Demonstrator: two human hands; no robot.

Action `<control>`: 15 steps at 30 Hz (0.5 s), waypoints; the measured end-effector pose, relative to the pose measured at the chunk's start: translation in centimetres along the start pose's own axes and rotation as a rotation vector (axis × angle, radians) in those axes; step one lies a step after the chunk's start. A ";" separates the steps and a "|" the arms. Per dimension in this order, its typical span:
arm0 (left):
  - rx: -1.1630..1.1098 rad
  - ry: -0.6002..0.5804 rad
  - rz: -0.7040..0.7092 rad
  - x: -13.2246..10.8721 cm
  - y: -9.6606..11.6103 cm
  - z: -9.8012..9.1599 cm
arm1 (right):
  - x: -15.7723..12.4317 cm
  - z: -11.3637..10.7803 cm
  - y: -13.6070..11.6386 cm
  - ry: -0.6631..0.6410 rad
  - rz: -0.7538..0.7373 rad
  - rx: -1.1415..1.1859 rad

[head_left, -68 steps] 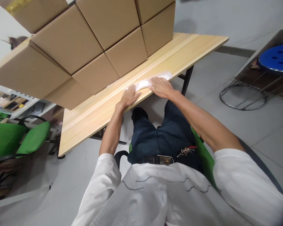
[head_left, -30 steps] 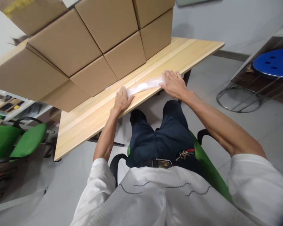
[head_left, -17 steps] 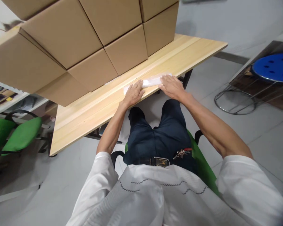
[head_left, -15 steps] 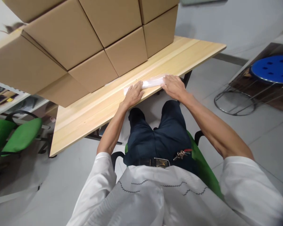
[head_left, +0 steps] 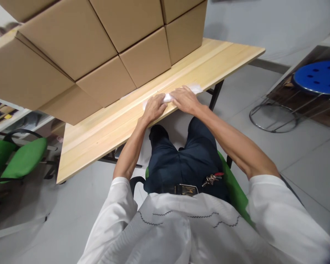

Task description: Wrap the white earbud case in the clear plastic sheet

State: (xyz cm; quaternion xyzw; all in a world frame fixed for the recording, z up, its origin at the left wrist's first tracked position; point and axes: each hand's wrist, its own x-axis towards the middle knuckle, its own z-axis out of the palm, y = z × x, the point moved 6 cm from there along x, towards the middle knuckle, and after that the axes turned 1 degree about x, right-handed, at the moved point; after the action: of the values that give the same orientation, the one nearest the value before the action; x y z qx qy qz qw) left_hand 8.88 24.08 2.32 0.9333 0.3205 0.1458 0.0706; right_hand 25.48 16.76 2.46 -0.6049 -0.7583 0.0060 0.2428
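A thin white, partly see-through strip that looks like rolled or folded plastic (head_left: 195, 88) lies along the near edge of the wooden table (head_left: 85, 146). My left hand (head_left: 154, 107) is closed over its left part, with only a small tip showing beyond. Close beside it, my right hand (head_left: 185, 100) grips the middle of the strip, fingers curled over the top. A short white piece shows between the two hands. The strip's right end sticks out past my right hand and lies flatter. What the fingers cover is hidden.
Stacked cardboard boxes (head_left: 99, 44) fill the back of the table. To the right stands a blue round stool (head_left: 321, 77) with wire legs. A green chair (head_left: 24, 157) is at the left. I sit close to the table edge.
My right hand has slid left along the plastic strip, from its right end to near my left hand, uncovering that end. My left hand has barely moved.
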 end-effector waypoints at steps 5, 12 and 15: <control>-0.009 0.012 -0.017 0.0 0.2 -0.4 | 3.4 -0.4 4.5 0.052 0.162 0.021; 0.014 0.022 0.022 0.9 0.9 0.1 | 8.7 3.2 7.4 -0.025 0.177 0.026; -0.003 0.021 0.043 0.9 0.9 0.1 | 9.7 4.0 7.8 -0.007 0.110 0.025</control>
State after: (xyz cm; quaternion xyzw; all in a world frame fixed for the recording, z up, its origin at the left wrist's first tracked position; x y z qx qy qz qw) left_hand 10.06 23.93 2.60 0.9382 0.3010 0.1577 0.0654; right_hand 29.61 28.91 0.07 -0.6425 -0.7247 0.0311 0.2469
